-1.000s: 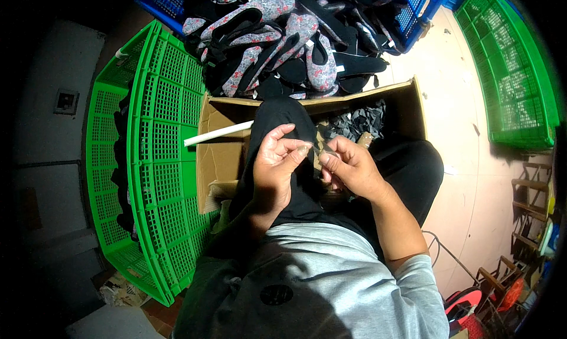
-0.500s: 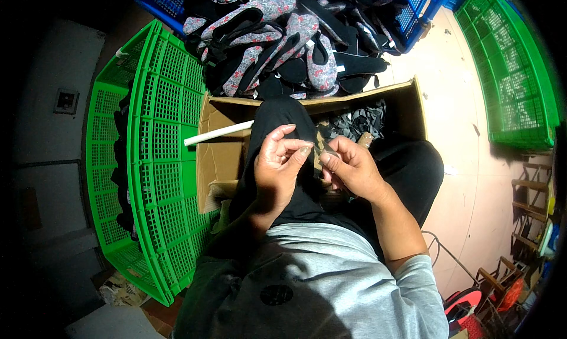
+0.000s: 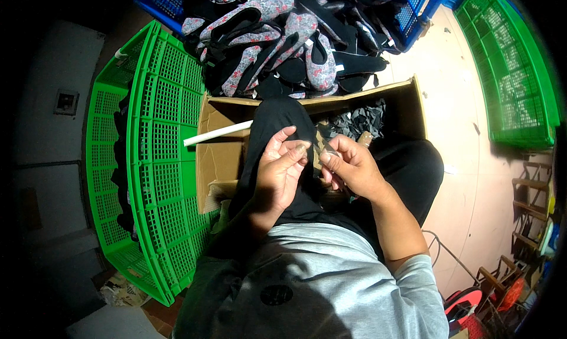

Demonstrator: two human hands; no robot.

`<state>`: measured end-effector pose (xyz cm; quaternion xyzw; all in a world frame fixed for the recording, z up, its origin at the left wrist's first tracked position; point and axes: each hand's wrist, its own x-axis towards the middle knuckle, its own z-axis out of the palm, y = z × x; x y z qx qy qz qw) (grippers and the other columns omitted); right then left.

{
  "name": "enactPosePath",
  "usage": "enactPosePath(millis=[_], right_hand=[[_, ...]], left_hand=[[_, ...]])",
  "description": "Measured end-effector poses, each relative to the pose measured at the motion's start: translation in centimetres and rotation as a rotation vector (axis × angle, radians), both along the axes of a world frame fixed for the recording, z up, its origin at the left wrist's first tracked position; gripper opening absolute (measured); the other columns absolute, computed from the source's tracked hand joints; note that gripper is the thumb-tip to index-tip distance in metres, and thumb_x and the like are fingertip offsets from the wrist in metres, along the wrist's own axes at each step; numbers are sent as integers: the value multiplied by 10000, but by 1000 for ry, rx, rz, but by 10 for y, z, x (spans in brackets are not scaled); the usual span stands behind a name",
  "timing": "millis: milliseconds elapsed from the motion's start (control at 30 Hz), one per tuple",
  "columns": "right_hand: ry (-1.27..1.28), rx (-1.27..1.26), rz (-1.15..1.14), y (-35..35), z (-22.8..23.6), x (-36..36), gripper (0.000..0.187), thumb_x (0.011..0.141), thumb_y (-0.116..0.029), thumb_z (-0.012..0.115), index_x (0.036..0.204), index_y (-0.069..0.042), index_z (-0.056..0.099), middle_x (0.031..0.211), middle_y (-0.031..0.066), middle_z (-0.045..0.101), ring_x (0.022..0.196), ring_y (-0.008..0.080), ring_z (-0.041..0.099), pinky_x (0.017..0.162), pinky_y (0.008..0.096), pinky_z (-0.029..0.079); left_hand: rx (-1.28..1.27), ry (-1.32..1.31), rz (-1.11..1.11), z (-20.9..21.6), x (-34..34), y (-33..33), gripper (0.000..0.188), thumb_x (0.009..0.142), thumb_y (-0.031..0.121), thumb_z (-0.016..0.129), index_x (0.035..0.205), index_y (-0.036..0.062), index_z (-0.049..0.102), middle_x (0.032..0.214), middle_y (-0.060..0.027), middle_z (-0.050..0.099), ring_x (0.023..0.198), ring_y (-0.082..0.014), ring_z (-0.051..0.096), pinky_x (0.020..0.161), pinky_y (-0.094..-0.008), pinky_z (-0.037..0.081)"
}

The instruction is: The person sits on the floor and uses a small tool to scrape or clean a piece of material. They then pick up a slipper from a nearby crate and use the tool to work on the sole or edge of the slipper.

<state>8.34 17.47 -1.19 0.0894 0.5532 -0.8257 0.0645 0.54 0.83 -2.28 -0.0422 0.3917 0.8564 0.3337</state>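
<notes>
Over my black-trousered lap, my left hand (image 3: 279, 169) has its thumb and forefinger pressed together in a pinch; anything between them is too small to make out. The other fingers are loosely curled. Just to its right, my right hand (image 3: 353, 166) is closed, thumb against forefinger, on a small dark flat piece (image 3: 322, 148) whose kind I cannot make out. A narrow gap parts the two sets of fingertips. Beneath and beyond them is an open cardboard box (image 3: 221, 163) holding dark scraps (image 3: 360, 119) at its right side.
Flower-patterned slippers (image 3: 322, 64) with black soles are heaped beyond the box, spilling around a blue crate (image 3: 162, 1). A green crate (image 3: 168, 162) stands tilted at the left, another green crate (image 3: 508, 73) at the far right. A white tube (image 3: 217, 133) pokes over the box's left side.
My left hand's fingertips have drawn slightly left, away from the right hand, and its palm has turned a little. My right hand stays nearly in place.
</notes>
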Motion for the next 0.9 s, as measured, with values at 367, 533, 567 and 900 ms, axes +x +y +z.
enactPosePath(millis=[367,533,567,900], right_hand=[[-17,37,16,-1,-1,0,164,979,-175,555,891,-44,511,647,17,598,483,58,518,435,198,407],[-26,46,10,-1,2,-1,163,980,-176,556,897,-43,511,648,17,597,487,57,519,437,196,407],[-26,40,9,-1,1,0,163,980,-177,555,897,-44,510,648,17,597,488,57,519,437,196,407],[-15,10,-20,-2,0,0,166,980,-178,557,892,-47,505,646,17,595,485,55,515,435,193,402]], left_hand=[[3,41,-13,0,2,0,402,895,-17,592,1270,37,458,1011,-108,651,924,-150,593,850,-287,459],[-17,66,11,0,3,1,396,900,-17,583,1272,35,457,995,-121,664,896,-179,612,830,-304,482],[-25,77,15,1,3,1,397,900,-16,585,1272,35,457,996,-120,665,898,-177,610,832,-303,480],[-102,167,29,6,7,5,405,894,-9,601,1271,26,458,1009,-110,663,906,-166,604,844,-305,476]])
